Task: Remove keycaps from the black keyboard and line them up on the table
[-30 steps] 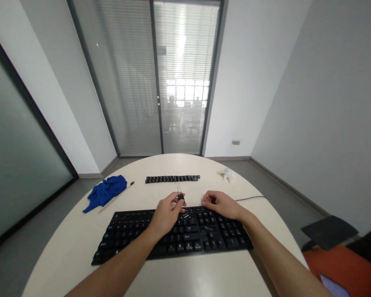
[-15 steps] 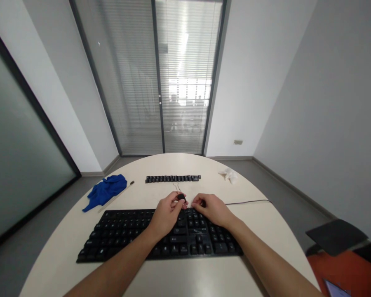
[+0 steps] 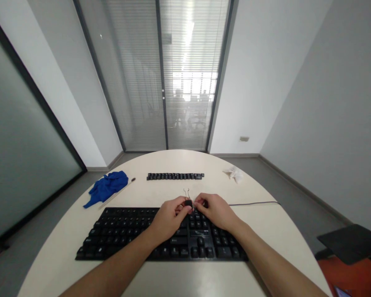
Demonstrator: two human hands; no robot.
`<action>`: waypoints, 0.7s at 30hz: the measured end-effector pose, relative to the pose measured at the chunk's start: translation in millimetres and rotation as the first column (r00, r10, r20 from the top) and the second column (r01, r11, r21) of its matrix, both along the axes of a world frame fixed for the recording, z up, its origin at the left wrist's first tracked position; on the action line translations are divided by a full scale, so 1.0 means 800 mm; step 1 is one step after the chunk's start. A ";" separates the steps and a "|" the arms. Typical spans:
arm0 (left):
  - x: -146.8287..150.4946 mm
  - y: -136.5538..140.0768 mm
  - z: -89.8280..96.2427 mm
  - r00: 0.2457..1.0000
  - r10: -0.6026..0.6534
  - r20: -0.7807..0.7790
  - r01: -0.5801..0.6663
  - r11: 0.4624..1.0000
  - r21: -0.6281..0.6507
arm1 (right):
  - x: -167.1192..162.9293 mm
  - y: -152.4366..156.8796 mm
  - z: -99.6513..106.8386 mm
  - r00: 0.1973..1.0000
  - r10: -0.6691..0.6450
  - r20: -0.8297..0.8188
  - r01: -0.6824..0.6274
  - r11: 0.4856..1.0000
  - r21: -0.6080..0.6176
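My left hand (image 3: 170, 216) is closed, thumb and fingers pinching the black handle of a wire keycap puller (image 3: 188, 203). Its two thin wire prongs point away from me, toward the far side of the table. Just beside it, my right hand (image 3: 214, 209) has its fingertips pressed together, close to the left fingertips; whatever they may hold is hidden. Both hands are over the upper right part of a black keyboard (image 3: 123, 231), whose keys are partly covered by my hands and forearms.
Black keycaps (image 3: 175, 176) lie in rows beyond the keyboard. At the left are a blue cloth (image 3: 108, 187) and a brush (image 3: 119, 192) with a thin handle. Crumpled white tissue (image 3: 234, 174) lies at the right. A dark cable (image 3: 253, 203) runs to the table's right edge.
The puller and my left hand have moved slightly right and nearer my right fingertips; the wire prongs now stand out more clearly. The whole view has shifted a little.
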State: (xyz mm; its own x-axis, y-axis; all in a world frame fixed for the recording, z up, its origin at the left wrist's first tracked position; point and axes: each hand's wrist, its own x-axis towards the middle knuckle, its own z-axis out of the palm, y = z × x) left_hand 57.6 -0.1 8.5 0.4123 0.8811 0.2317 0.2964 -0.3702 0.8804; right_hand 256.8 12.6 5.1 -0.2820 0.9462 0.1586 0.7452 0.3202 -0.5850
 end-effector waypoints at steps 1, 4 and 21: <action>0.000 -0.002 0.002 0.999 -0.004 -0.054 0.006 0.999 0.049 | 0.000 0.000 0.000 1.000 0.002 -0.002 -0.002 1.000 -0.002; 0.000 -0.007 0.006 0.985 -0.007 -0.172 0.038 0.984 0.175 | 0.000 0.001 0.000 1.000 0.011 -0.005 -0.011 1.000 -0.007; -0.001 0.013 -0.011 0.979 0.050 0.197 0.022 0.937 -0.348 | 0.001 0.002 0.001 0.996 0.087 0.026 -0.089 0.993 0.072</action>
